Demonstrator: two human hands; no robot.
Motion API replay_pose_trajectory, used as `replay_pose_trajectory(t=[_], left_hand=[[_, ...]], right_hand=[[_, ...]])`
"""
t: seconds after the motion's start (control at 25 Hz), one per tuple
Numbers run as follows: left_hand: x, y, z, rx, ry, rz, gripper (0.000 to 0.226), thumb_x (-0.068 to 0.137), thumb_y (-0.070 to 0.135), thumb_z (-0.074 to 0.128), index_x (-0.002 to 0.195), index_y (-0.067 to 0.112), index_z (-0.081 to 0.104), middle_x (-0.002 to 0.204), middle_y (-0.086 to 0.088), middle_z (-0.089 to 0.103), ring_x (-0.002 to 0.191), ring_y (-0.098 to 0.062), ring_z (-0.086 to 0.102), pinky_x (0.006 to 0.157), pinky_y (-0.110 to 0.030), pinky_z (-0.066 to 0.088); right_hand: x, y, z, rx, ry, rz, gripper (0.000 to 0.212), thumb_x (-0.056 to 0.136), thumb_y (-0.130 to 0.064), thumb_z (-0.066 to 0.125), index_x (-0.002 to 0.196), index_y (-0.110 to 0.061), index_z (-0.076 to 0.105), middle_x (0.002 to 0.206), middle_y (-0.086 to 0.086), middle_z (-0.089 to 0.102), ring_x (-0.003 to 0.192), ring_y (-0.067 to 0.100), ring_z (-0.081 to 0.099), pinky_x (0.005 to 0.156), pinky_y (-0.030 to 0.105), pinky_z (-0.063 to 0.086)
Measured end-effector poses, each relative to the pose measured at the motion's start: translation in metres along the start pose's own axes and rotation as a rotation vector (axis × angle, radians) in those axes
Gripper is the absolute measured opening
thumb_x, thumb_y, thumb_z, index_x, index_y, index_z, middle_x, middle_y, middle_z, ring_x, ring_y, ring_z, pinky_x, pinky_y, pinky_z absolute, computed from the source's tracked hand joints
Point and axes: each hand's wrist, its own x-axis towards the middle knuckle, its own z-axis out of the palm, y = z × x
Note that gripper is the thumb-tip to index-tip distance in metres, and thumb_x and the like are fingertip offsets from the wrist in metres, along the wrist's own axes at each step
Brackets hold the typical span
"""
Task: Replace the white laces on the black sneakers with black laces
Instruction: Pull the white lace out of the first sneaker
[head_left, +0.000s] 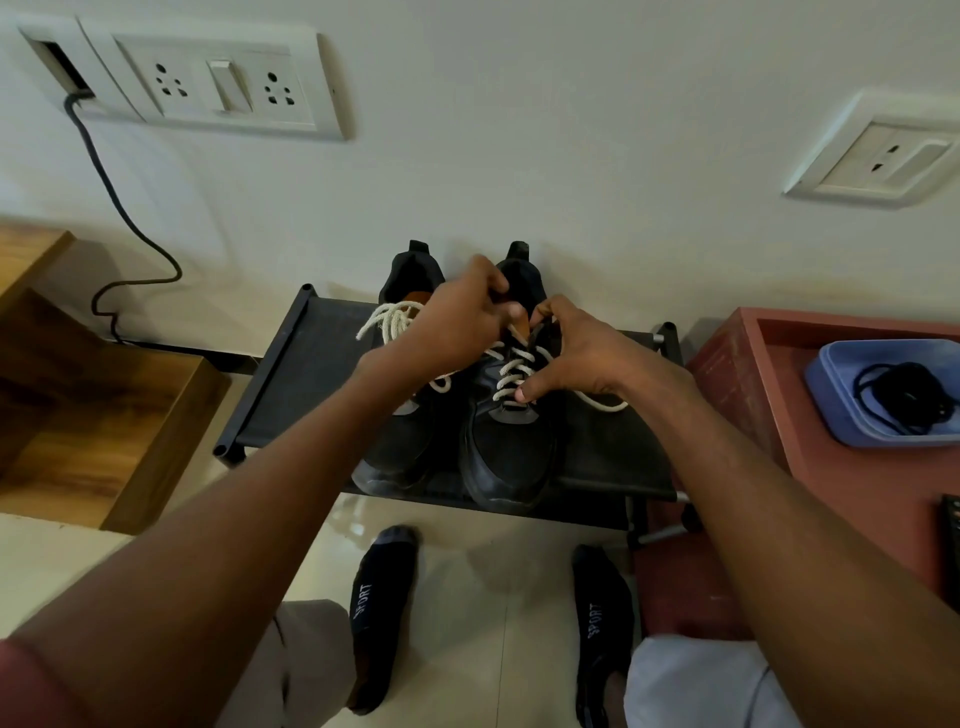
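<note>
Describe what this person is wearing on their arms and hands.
Both forearms are bare, and the left hand and right hand wear no gloves. No rings, watch or bracelets are visible. A dull red short sleeve shows at the left upper arm; the right sleeve is out of frame.

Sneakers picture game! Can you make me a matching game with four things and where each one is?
Things:
1. black sneakers
2. black laces
3. black cable
4. socks

Places:
A. in the blue tray
B. on the tiled floor
C. on the black rack
D. hanging from the wall socket plate

Pairs: 1-C, 2-A, 3-D, 4-B
</note>
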Motion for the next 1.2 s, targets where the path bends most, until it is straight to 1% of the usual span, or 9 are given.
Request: replay_pose_trajectory(t=[0.08, 0.2, 0.32, 0.44, 0.56, 0.64, 0.76, 1.0, 1.2], left_hand=[[0.003, -0.001, 0.005, 0.359, -0.003, 0.145, 0.018, 0.09, 0.021, 0.075, 0.104, 0.024, 0.064, 0.087, 0.009, 0.061, 0.082, -0.014, 0.064, 0.059, -0.02, 0.036], [0.004, -0.004, 0.01, 0.518, 0.121, 0.175, 0.01, 0.085, 0.018, 0.075, 0.083, 0.025, 0.069, 0.09, 0.009, 0.065, 0.085, -0.019, 0.063, 0.061, -0.03, 0.036], [0.005, -0.004, 0.007, 0.238, 0.171, 0.048, 0.016, 0.089, 0.016, 0.073, 0.075, 0.024, 0.069, 0.08, 0.011, 0.067, 0.079, -0.008, 0.066, 0.065, -0.03, 0.047], [0.001, 0.004, -0.006, -0.143, 0.326, -0.027, 0.01, 0.098, 0.014, 0.068, 0.09, 0.009, 0.069, 0.079, 0.007, 0.073, 0.068, 0.005, 0.066, 0.056, -0.014, 0.045], [-0.007, 0.012, -0.008, -0.598, 0.295, -0.057, 0.011, 0.106, 0.009, 0.054, 0.103, -0.001, 0.057, 0.092, -0.01, 0.076, 0.076, -0.012, 0.074, 0.051, -0.019, 0.047], [-0.006, 0.008, -0.004, -0.309, 0.249, 0.029, 0.006, 0.103, 0.008, 0.058, 0.103, 0.002, 0.058, 0.084, -0.003, 0.069, 0.069, -0.006, 0.068, 0.052, -0.015, 0.043], [0.005, -0.011, 0.007, 0.353, 0.101, 0.247, 0.011, 0.088, 0.017, 0.078, 0.098, 0.016, 0.074, 0.087, 0.008, 0.056, 0.085, -0.013, 0.061, 0.065, -0.018, 0.037], [0.007, -0.007, 0.005, 0.661, 0.108, 0.329, 0.007, 0.09, 0.034, 0.073, 0.095, 0.036, 0.078, 0.09, 0.013, 0.059, 0.102, -0.018, 0.048, 0.083, -0.038, 0.022], [0.009, -0.013, -0.039, -0.126, 0.424, -0.083, 0.017, 0.091, 0.018, 0.067, 0.079, 0.026, 0.075, 0.088, 0.009, 0.075, 0.085, -0.015, 0.071, 0.08, -0.05, 0.059]], right_hand=[[0.001, 0.0, 0.002, 0.004, 0.004, -0.007, 0.086, 0.061, -0.027, 0.1, 0.128, -0.035, 0.047, 0.125, -0.002, 0.057, 0.108, 0.019, 0.06, 0.093, 0.043, 0.055], [0.006, -0.001, 0.007, 0.0, 0.017, -0.001, 0.084, 0.058, -0.026, 0.1, 0.122, -0.038, 0.047, 0.125, -0.002, 0.056, 0.105, 0.019, 0.061, 0.091, 0.045, 0.058], [0.007, -0.001, 0.008, -0.011, 0.015, 0.013, 0.084, 0.057, -0.027, 0.099, 0.12, -0.04, 0.045, 0.122, -0.002, 0.054, 0.101, 0.018, 0.061, 0.084, 0.042, 0.058], [0.006, -0.003, 0.008, -0.02, -0.006, 0.022, 0.079, 0.064, -0.025, 0.097, 0.121, -0.038, 0.044, 0.117, -0.005, 0.05, 0.093, 0.015, 0.057, 0.067, 0.036, 0.054], [0.005, -0.002, 0.005, -0.017, -0.006, 0.026, 0.081, 0.063, -0.026, 0.099, 0.122, -0.036, 0.044, 0.114, -0.005, 0.052, 0.093, 0.015, 0.058, 0.073, 0.038, 0.056], [0.004, -0.001, 0.004, -0.02, -0.003, 0.024, 0.084, 0.06, -0.029, 0.1, 0.124, -0.036, 0.045, 0.113, -0.005, 0.057, 0.096, 0.017, 0.061, 0.084, 0.041, 0.057], [0.005, 0.003, 0.004, -0.006, 0.012, 0.024, 0.087, 0.058, -0.031, 0.101, 0.124, -0.037, 0.046, 0.113, -0.006, 0.061, 0.099, 0.018, 0.064, 0.088, 0.042, 0.057], [0.005, 0.003, 0.004, -0.023, 0.01, 0.04, 0.085, 0.056, -0.033, 0.101, 0.12, -0.038, 0.045, 0.112, -0.005, 0.061, 0.099, 0.02, 0.064, 0.087, 0.042, 0.057], [0.006, 0.004, 0.003, -0.006, 0.003, 0.047, 0.084, 0.057, -0.03, 0.102, 0.119, -0.036, 0.045, 0.111, -0.004, 0.061, 0.099, 0.019, 0.062, 0.091, 0.042, 0.055]])
